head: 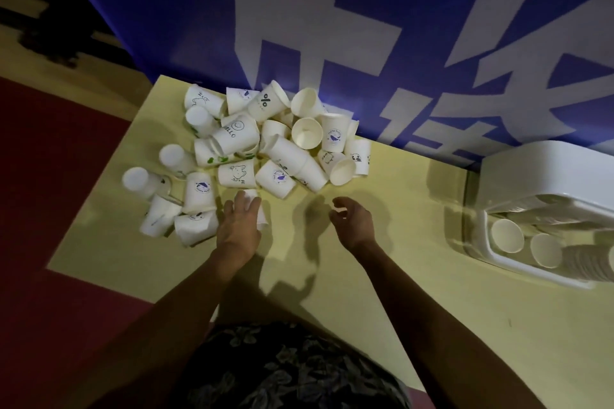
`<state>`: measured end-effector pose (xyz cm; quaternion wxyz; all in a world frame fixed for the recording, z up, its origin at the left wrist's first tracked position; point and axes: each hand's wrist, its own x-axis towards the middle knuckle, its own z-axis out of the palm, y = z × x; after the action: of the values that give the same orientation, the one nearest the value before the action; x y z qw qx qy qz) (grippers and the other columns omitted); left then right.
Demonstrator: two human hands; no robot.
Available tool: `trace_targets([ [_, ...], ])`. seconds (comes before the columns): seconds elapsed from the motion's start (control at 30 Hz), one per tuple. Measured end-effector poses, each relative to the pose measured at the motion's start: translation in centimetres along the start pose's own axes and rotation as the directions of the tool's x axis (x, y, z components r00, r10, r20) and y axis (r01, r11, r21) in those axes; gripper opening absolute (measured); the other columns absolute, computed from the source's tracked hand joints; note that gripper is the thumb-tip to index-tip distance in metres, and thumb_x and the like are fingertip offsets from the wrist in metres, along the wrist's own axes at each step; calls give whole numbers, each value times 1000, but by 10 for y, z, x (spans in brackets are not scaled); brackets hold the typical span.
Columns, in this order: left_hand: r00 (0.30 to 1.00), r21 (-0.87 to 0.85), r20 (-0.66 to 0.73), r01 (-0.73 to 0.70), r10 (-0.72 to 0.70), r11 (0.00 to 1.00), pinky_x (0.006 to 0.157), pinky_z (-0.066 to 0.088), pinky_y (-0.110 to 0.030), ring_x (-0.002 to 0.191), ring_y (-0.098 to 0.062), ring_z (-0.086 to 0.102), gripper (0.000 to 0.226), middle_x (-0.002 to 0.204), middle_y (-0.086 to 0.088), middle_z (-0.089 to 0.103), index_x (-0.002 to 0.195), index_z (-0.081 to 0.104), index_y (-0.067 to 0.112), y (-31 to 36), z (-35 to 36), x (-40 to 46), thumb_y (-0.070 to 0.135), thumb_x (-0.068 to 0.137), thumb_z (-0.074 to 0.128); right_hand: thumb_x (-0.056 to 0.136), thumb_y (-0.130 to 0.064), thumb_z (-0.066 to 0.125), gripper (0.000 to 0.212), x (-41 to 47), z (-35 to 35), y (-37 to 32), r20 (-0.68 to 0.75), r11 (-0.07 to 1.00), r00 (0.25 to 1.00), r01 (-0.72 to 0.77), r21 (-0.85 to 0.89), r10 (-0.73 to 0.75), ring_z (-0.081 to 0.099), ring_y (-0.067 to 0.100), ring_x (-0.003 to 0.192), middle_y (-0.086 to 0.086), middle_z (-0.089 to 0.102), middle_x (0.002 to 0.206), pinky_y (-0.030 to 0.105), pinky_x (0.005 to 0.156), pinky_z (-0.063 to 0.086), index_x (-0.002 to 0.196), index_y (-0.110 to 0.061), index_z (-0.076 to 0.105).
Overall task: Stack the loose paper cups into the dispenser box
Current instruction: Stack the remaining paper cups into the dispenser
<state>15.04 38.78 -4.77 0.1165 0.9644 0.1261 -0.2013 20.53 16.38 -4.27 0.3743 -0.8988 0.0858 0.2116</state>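
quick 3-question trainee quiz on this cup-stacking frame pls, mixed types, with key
1. True or false: the left hand rests on a cup at the near edge of the pile.
2. On which side of the table is the dispenser box?
3. The right hand is: A) holding a cup B) holding nothing C) inside the box

Key: 1 true; 2 right; 3 B

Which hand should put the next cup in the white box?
Probably the left hand: its fingers already lie over a cup at the near edge of the pile. The right hand holds nothing, though it is nearer the dispenser box, so it could take the cup over.
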Motion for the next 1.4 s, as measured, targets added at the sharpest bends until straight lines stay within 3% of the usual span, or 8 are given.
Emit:
trace_targets([
  [0.2,997,-76,54,-55,60,996,94,44,-41,121,-31,44,51,145,-6,30,135,41,17,-12,-9,21,13,86,54,89,-31,66,46,41,12,-35,-138,953,968,-174,247,212,57,20,105,7,63,123,33,96,46,129,-9,57],
  [0.5,987,-306,-149,-103,59,946,78,46,-38,104,-30,55,40,122,-4,53,123,56,17,-11,-15,27,17,83,56,89,-26,59,22,80,7,-55,-256,935,910,-272,228,327,61,23,85,10,70,105,34,75,56,99,-10,69],
  [0.67,889,-223,-420,-294,180,930,69,47,-36,92,-26,53,25,103,-5,58,102,62,13,-7,-17,23,23,82,51,91,-22,57,19,63,-1,-57,-338,975,917,-222,13,213,65,30,91,13,70,105,34,73,55,96,-6,66],
  [0.73,889,-138,-375,-333,262,933,68,45,-36,89,-27,55,22,96,-5,60,98,64,13,-1,-17,23,27,82,56,89,-21,57,17,51,-4,-53,-362,982,921,-180,-65,145,65,30,84,13,70,98,33,67,55,88,-5,65],
  [0.9,975,-36,-76,-214,211,976,86,47,-37,108,-28,55,40,115,-6,62,125,55,18,11,-17,24,23,85,59,89,-18,59,14,20,-14,-36,-430,994,903,-50,-98,3,59,24,71,7,66,83,34,63,54,82,-7,63],
  [1.03,969,-107,-124,-225,212,969,75,52,-38,102,-29,58,40,113,-7,61,122,55,18,19,-22,23,8,83,56,91,-16,60,9,-7,-27,-23,-468,998,882,41,-42,-56,56,16,70,-6,58,79,22,61,40,85,-10,64],
  [1.23,914,-221,-265,-367,306,904,62,45,-35,79,-34,59,24,84,-12,63,95,61,8,60,-30,2,-1,74,61,92,-11,60,8,-44,-53,13,-548,991,828,130,-11,-115,62,23,71,6,67,82,34,61,52,87,-8,66],
  [1.4,854,-284,-348,-490,388,824,69,50,-34,82,-27,58,22,86,-7,65,96,67,10,113,-29,-19,1,76,66,93,-11,59,9,-69,-83,51,-577,989,808,151,9,-118,64,25,78,7,69,88,33,66,52,95,-7,67],
])
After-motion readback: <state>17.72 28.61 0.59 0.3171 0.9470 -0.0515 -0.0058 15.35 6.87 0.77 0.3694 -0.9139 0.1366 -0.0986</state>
